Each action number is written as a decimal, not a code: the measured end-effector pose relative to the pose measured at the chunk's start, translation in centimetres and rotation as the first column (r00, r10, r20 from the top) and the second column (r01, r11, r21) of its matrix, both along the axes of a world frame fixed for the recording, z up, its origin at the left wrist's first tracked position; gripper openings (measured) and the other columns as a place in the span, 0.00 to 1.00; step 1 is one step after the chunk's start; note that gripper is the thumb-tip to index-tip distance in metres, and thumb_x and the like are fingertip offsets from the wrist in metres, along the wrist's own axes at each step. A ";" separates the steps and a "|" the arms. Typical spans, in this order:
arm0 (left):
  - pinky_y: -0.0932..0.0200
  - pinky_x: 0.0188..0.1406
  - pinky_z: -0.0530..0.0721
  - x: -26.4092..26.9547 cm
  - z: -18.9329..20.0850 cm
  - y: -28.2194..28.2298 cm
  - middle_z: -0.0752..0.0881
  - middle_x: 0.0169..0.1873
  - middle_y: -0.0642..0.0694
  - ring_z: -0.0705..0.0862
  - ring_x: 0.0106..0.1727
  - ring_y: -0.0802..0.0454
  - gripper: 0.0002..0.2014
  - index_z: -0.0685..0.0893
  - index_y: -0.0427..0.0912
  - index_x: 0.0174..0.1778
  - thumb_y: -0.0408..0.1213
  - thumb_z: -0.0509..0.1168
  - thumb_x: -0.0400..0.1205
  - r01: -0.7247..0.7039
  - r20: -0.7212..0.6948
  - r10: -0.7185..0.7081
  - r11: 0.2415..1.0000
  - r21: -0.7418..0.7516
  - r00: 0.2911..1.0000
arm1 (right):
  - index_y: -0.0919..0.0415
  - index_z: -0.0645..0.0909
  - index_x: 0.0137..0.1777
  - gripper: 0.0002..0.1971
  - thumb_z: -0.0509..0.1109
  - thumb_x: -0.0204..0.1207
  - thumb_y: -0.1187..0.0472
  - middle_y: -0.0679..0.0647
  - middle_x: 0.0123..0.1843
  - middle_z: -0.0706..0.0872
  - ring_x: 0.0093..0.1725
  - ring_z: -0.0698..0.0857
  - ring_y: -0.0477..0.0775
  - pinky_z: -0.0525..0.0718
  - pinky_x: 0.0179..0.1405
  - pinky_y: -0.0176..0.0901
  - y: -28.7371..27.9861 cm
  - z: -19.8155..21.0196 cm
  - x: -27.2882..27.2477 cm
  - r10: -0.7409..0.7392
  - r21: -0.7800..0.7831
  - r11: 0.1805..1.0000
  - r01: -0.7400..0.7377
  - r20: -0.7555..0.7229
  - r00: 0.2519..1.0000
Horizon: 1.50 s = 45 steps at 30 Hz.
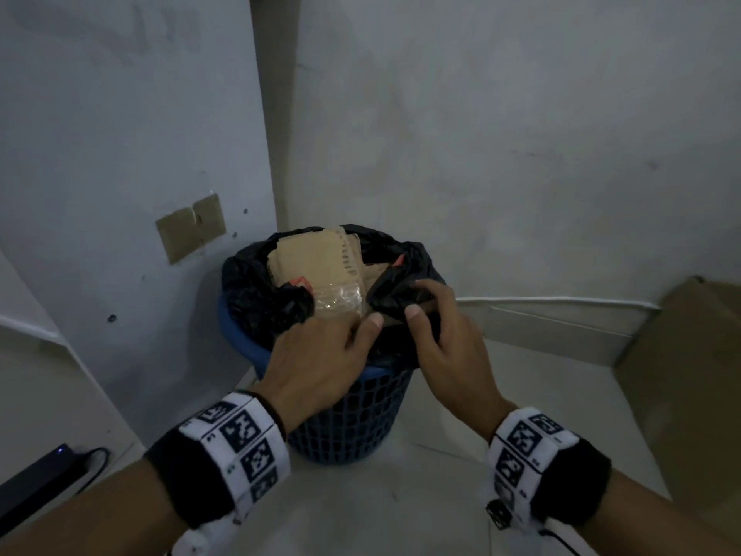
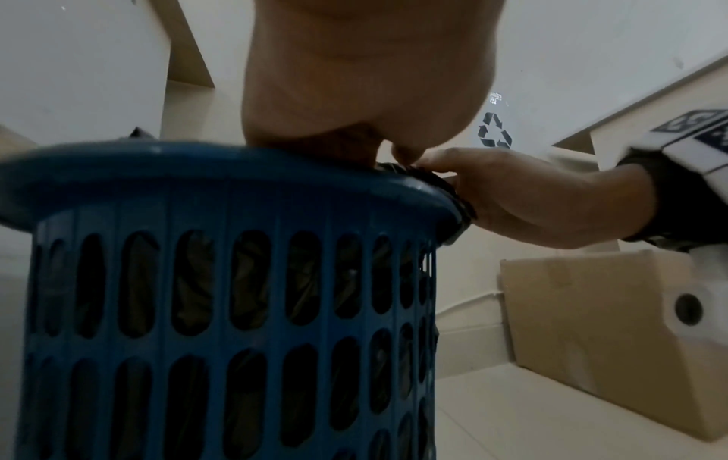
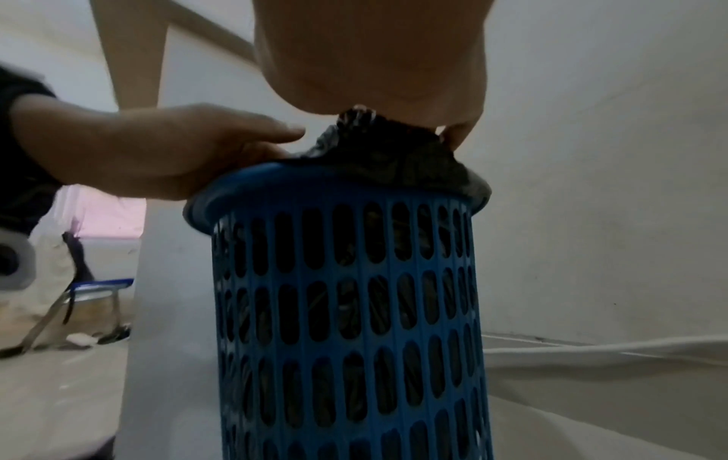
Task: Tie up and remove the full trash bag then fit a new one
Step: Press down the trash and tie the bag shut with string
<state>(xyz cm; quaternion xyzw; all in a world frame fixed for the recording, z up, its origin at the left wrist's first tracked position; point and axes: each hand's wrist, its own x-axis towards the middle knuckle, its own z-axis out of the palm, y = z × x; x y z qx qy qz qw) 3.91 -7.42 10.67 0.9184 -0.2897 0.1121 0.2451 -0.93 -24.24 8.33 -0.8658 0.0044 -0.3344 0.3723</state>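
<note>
A blue slotted bin [image 1: 361, 415] stands in a wall corner, lined with a black trash bag [image 1: 248, 290] stuffed with cardboard [image 1: 312, 258]. My left hand [image 1: 320, 347] rests on the near rim. Its thumb is straight and its fingers reach down inside the bag mouth; their tips are hidden. My right hand [image 1: 441, 335] pinches a bunched fold of the bag's near-right edge between thumb and fingers, lifted off the rim. The right wrist view shows that black bunch [image 3: 394, 155] rising above the bin [image 3: 354, 295] under my right hand [image 3: 374, 53]. The near-left rim shows bare blue.
A large cardboard box [image 1: 689, 375] leans against the wall at the right. A black device with a cable [image 1: 36, 479] lies on the floor at the lower left. Two tan wall plates [image 1: 190, 228] sit behind the bin. A folded metal frame [image 3: 78, 305] stands further left.
</note>
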 end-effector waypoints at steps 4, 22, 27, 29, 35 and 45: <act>0.49 0.45 0.83 1.2 2.9 -1.8 0.84 0.38 0.49 0.83 0.39 0.47 0.28 0.77 0.49 0.47 0.68 0.42 0.81 -0.077 -0.238 0.039 0.985 -0.156 0.971 | 0.47 0.74 0.62 0.10 0.57 0.86 0.48 0.49 0.40 0.85 0.38 0.83 0.47 0.83 0.39 0.58 -0.6 1.4 0.6 -0.032 0.200 0.979 0.037 -0.029 0.999; 0.50 0.60 0.79 2.2 3.5 -6.8 0.73 0.52 0.50 0.77 0.55 0.52 0.14 0.85 0.51 0.57 0.45 0.72 0.76 0.231 -0.064 -0.268 0.910 -0.344 0.961 | 0.55 0.76 0.27 0.22 0.63 0.82 0.47 0.50 0.25 0.77 0.29 0.77 0.55 0.75 0.35 0.50 -3.4 6.9 3.3 0.013 0.294 0.954 0.056 -0.229 0.973; 0.58 0.75 0.65 2.3 4.8 -6.8 0.66 0.74 0.51 0.65 0.76 0.55 0.35 0.69 0.50 0.68 0.50 0.78 0.69 0.297 -0.036 -0.337 0.871 -0.391 0.941 | 0.56 0.79 0.31 0.21 0.60 0.87 0.54 0.43 0.30 0.82 0.29 0.79 0.36 0.72 0.31 0.34 -3.6 7.4 1.9 0.097 0.146 0.987 -0.068 -0.206 0.974; 0.54 0.68 0.77 2.3 5.2 -7.0 0.78 0.65 0.54 0.78 0.66 0.57 0.40 0.64 0.54 0.74 0.49 0.78 0.69 0.360 -0.088 -0.432 0.835 -0.417 0.898 | 0.65 0.80 0.35 0.21 0.60 0.87 0.53 0.46 0.28 0.81 0.27 0.79 0.40 0.74 0.30 0.40 -3.9 7.9 1.0 0.118 0.115 0.989 -0.098 -0.189 0.975; 0.46 0.48 0.83 2.6 4.2 -7.4 0.88 0.47 0.49 0.85 0.49 0.51 0.25 0.70 0.51 0.67 0.43 0.72 0.76 0.386 0.068 -0.382 0.884 -0.264 0.922 | 0.54 0.70 0.35 0.19 0.57 0.86 0.46 0.50 0.25 0.77 0.27 0.77 0.54 0.74 0.27 0.51 -5.1 7.4 -0.4 -0.139 -0.415 0.902 0.118 -0.019 0.990; 0.50 0.61 0.78 3.4 4.6 -5.5 0.81 0.61 0.47 0.78 0.61 0.49 0.29 0.73 0.46 0.71 0.38 0.63 0.71 0.380 0.091 -0.370 0.890 -0.250 0.925 | 0.63 0.82 0.44 0.12 0.62 0.86 0.61 0.51 0.31 0.84 0.29 0.81 0.49 0.78 0.25 0.40 -4.3 9.4 -0.1 0.147 0.441 0.892 -0.100 -0.074 0.986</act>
